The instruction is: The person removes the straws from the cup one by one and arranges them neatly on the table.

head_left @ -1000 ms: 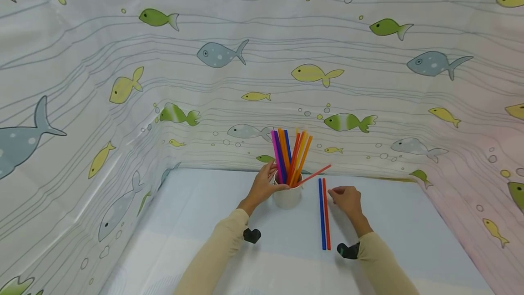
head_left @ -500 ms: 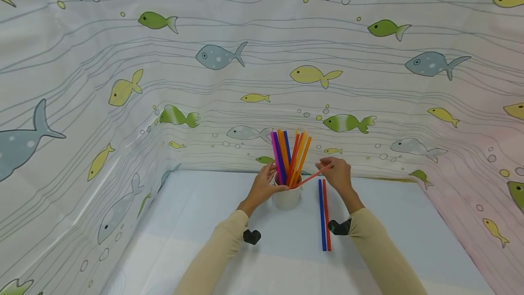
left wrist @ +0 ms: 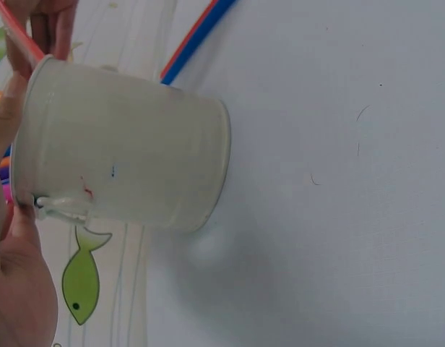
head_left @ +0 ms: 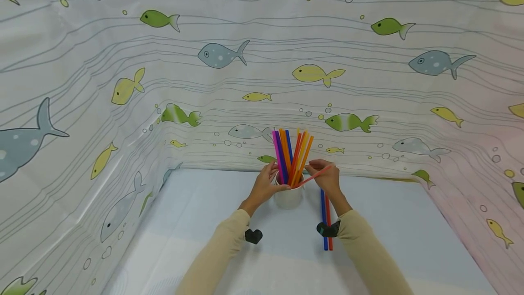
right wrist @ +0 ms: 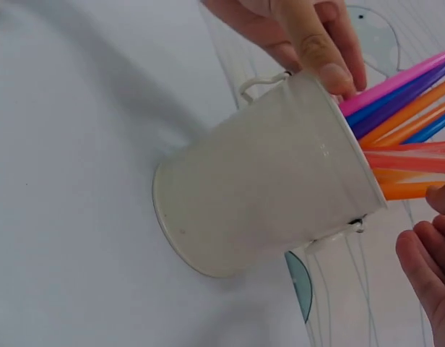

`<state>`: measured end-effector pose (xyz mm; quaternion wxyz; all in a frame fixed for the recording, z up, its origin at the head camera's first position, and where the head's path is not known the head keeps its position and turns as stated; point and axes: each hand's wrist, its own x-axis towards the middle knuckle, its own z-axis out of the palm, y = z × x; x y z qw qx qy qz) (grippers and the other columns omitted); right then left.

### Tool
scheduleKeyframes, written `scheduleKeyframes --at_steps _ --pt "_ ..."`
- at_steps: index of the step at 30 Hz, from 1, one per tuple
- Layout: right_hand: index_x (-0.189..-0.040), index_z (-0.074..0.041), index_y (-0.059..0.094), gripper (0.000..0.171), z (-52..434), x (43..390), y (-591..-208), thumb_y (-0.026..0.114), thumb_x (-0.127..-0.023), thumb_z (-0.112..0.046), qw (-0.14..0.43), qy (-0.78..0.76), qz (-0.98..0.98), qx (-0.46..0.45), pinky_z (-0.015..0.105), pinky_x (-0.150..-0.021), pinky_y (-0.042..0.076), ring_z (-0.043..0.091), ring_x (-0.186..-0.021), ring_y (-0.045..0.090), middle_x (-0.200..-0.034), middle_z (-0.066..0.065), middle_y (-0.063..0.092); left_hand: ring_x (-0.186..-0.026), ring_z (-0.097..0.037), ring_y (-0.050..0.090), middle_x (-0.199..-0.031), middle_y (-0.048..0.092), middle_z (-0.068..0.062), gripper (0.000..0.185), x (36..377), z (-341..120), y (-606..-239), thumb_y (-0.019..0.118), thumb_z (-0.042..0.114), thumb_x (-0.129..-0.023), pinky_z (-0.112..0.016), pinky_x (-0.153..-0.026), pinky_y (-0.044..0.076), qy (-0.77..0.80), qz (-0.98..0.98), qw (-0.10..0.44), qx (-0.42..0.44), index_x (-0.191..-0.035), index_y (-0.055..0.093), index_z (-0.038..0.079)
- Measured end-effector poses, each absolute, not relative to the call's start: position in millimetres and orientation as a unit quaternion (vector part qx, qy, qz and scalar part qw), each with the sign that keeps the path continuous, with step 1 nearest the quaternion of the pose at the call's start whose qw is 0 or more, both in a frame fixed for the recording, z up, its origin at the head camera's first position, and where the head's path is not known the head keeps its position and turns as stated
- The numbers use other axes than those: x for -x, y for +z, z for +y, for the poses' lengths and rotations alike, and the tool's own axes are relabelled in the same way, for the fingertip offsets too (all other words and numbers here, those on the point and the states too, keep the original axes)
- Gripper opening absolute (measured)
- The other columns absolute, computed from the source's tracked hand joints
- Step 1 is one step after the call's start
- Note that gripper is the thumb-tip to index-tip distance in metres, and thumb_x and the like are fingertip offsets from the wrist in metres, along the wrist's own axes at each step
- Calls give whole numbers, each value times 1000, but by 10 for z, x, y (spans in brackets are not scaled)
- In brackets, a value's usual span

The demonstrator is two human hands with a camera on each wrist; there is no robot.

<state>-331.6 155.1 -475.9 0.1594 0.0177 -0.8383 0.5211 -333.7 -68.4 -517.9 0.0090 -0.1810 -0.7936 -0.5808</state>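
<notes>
A white metal pail point(head_left: 288, 199) with small side loops stands upright on the table, holding several coloured drinking straws point(head_left: 283, 156). My left hand point(head_left: 261, 189) grips the pail's rim from the left, thumb in front and fingers behind. One light red straw point(head_left: 313, 176) leans out to the right, crossing in front of my right hand point(head_left: 327, 180). In the right wrist view, the right thumb point(right wrist: 441, 196) is at an orange straw point(right wrist: 409, 191); a gap separates it from the fingers. Whether the thumb touches that straw, I cannot tell.
To the pail's right, a blue straw point(head_left: 325, 243) and a red straw point(head_left: 330, 244) lie side by side on the white table point(head_left: 282, 258), partly under my right wrist. A fish-patterned cloth point(head_left: 262, 76) rises behind and at both sides.
My right hand has moved up and left from beside the two lying straws to the straws in the pail. The left hand keeps its hold on the pail.
</notes>
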Motion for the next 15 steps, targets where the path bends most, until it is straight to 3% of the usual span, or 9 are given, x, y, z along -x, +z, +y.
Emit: scheduleKeyframes --at_steps 15 --pt "-103 2 73 29 1394 3331 -4771 79 -83 -18 128 561 -818 16 32 -72 60 26 -83 72 -95 16 73 -134 -21 43 -142 43 -12 100 3331 -678 -5188 84 19 -77 -29 -108 36 -582 -792 13 185 -154 21 4"
